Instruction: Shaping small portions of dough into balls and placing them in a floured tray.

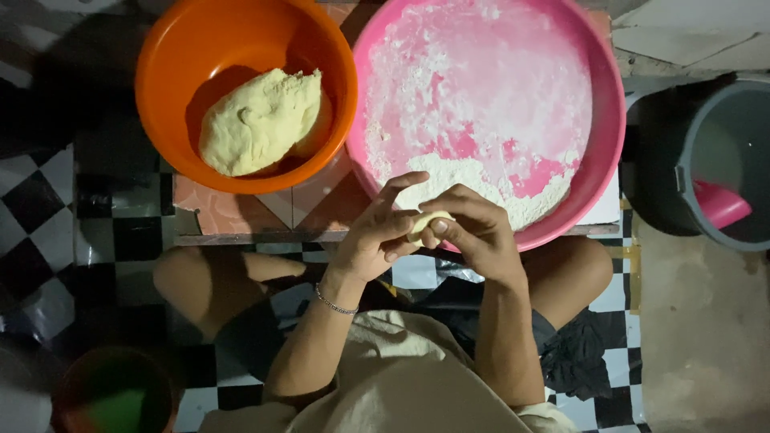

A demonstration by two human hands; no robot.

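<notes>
the left hand (377, 236) and the right hand (473, 232) meet just over the near rim of the wide pink plastic basin (613, 120), and between them they pinch a small pale yellow piece of dough (427, 222). the fingers of both hands curl in and press on it from either side, the left forefinger stretched up over the top; only a sliver of the piece shows between them.

the work looks early. the big lump of pale yellow dough (261, 120) lies nearly whole in the round orange plastic bowl (160, 72), to the left of the basin and just beside it. the basin holds only a dusting and a low heap of white flour (481, 180) along its near side; no finished pieces show in it or anywhere else in view. so one small portion is in hand, and the bulk of the dough seems yet to be divided.
</notes>
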